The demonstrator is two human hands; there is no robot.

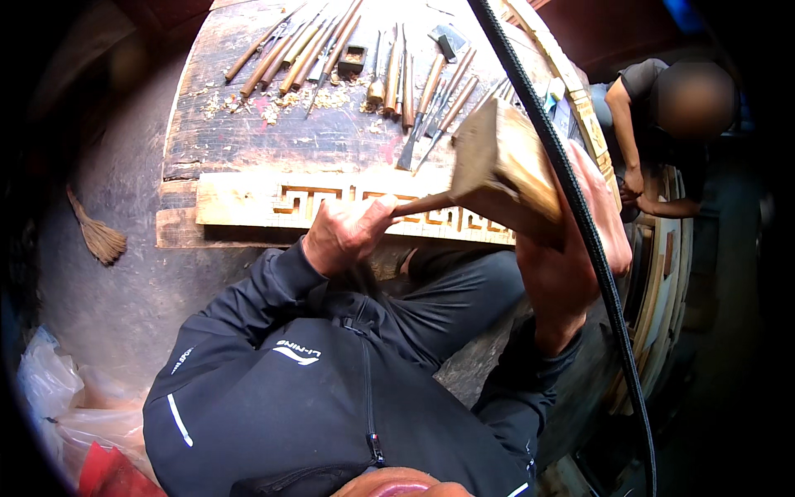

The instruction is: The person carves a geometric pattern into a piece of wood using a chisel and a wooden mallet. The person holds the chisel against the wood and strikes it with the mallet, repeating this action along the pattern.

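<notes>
My left hand [349, 235] is closed round the thin brown handle of a wooden mallet [507, 170]. Its blocky head is raised above the right part of a carved wooden board [240, 201], close to my right hand [590, 228]. That hand looks curled, but the mallet head and a black cable hide most of its fingers, so what it grips does not show. A geometric fretwork pattern is cut into the pale board, which lies along the bench's near edge. Wood-handled chisels [308, 51] lie beyond it.
Wood shavings [294, 101] and a small dark box [353, 60] are on the worn bench [224, 137]. A braided black cable [571, 170] crosses the view. A hand broom [98, 232] and plastic bags [54, 373] are at left. Another person [642, 124] sits at right.
</notes>
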